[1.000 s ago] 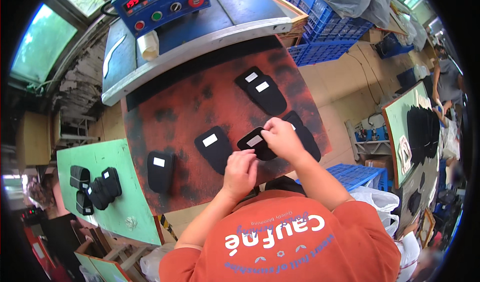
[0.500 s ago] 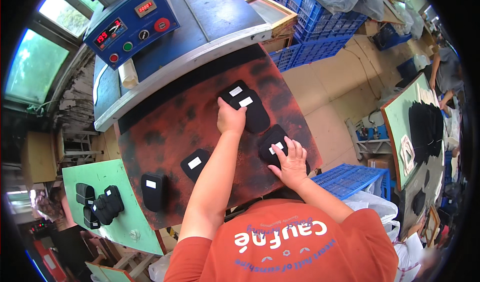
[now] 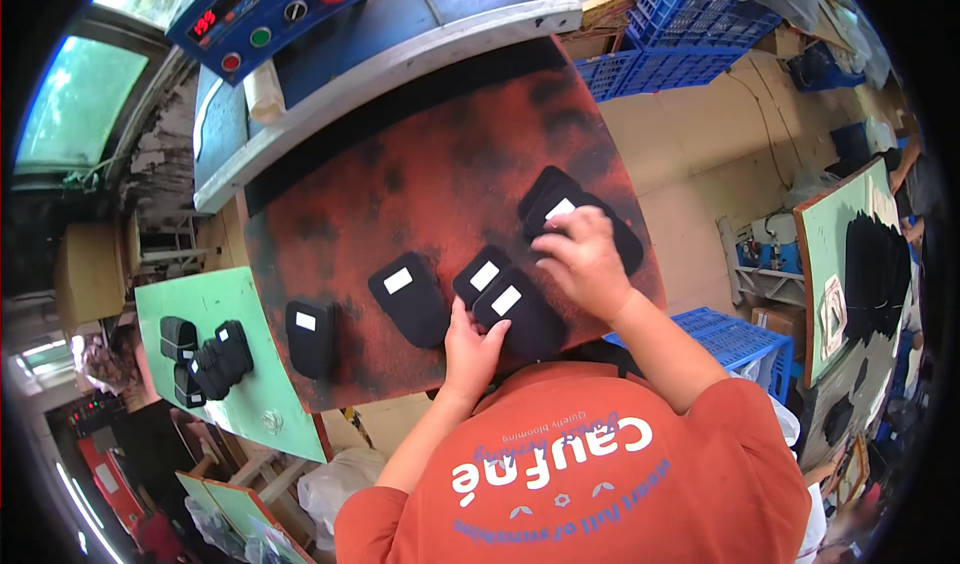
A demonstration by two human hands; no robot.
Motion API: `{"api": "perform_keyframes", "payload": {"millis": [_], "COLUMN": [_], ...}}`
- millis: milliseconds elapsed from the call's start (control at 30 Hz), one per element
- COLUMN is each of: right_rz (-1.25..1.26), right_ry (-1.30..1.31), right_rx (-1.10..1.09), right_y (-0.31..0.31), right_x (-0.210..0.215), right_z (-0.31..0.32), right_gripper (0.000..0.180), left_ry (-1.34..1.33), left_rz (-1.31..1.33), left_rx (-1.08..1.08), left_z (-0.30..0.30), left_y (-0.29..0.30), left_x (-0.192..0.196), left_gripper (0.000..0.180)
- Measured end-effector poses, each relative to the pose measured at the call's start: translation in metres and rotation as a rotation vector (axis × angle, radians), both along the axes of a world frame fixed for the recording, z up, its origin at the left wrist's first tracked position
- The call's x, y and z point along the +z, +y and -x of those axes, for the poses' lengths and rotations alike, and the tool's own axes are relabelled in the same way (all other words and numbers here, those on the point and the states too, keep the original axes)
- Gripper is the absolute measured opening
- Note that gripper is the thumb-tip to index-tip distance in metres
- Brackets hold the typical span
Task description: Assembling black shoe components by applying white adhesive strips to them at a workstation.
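Pads change places around the red worktop: an overlapping black pair, both white labels showing, now lies toward half past four near the person's body, whereas half a second ago a similar pair lay farther out toward one o'clock. The left hand has come back with it, fingertips and thumb at the pair's left side; whether they grip or just steady it, I cannot tell. Well apart from it, the right hand is now over the other black stack at three o'clock, fingers loosely curled by its label, contact unclear. Attention thus seems split between two groups, while the single pads toward seven and eight o'clock remain untouched.
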State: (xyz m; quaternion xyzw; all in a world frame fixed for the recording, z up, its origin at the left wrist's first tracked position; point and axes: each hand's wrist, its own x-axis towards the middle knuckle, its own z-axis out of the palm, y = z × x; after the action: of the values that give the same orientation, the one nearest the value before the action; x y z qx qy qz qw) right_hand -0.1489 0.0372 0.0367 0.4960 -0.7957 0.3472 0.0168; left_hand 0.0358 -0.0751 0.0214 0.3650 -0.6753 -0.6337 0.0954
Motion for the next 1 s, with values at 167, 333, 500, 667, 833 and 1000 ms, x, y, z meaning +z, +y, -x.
{"api": "perform_keyframes", "payload": {"millis": [167,333,500,667,833,1000], "right_rz": [-0.042,-0.41,-0.365,-0.151,0.05,0.147], "right_ry": [-0.174,-0.14,-0.043,-0.402,-1.167,-1.33], "right_rx": [0.371,0.361,0.408,0.252,-0.205,-0.295], "right_y": [-0.027,-0.041,-0.042,-0.024,-0.007,-0.006], "right_x": [-0.016,-0.027,-0.017,0.002,-0.01,-0.032], "right_z": [-0.043,-0.049,-0.046,-0.043,-0.061,-0.078], "right_gripper": [0.009,0.008,0.007,0.009,0.006,0.007], "left_ry": [-0.157,0.044,0.018,-0.028,-0.047,-0.02], "left_rz": [0.635,0.922,1.035,1.09,1.12,1.118], "left_rx": [-0.21,-0.5,-0.645,-0.714,-0.77,-0.78], "left_z": [-0.025,-0.03,-0.037,-0.037,-0.036,-0.037], "left_y": [0.002,0.0,0.001,0.0,-0.001,-0.002], "left_x": [-0.002,0.005,-0.011,-0.014,-0.013,-0.015], "left_gripper": [0.053,0.036,0.043,0.043,0.047,0.046]}}
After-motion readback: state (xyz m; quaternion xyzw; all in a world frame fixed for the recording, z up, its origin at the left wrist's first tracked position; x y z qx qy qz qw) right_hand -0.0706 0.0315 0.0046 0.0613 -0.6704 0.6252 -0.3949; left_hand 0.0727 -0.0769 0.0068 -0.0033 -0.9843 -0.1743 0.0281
